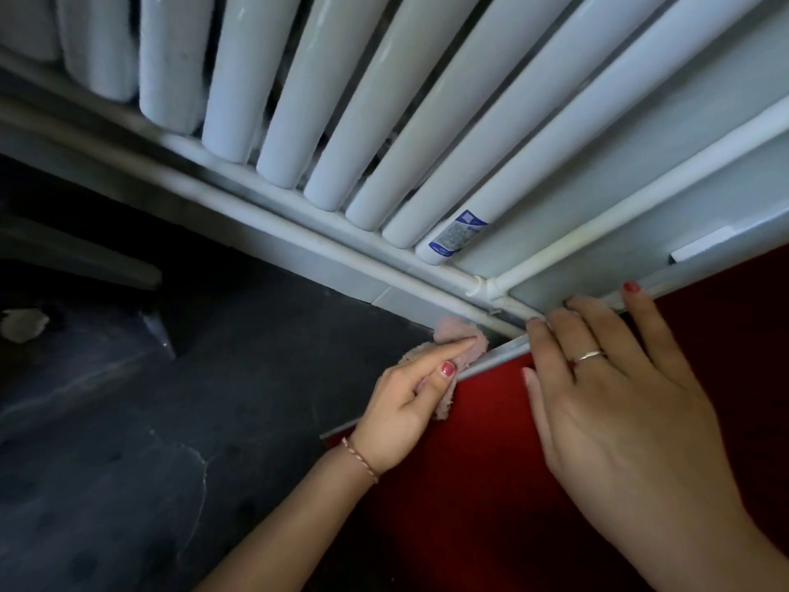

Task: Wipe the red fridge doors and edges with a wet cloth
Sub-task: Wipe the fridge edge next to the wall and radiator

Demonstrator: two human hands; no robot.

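- While the left hand pinches the pink cloth against the silvery edge strip of the red fridge door, its forefinger presses along the fold.
- The right hand lies spread flat on the red panel near that edge, holding nothing.
- The cloth looks soft and limp (probably damp), so it is best bunched under the fingertips.

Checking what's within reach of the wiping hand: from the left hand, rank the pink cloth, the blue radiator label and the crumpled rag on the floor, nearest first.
From the left hand:
1. Pink cloth, in its grip at the fridge edge.
2. Blue radiator label, above right.
3. Crumpled rag, far left on the floor.
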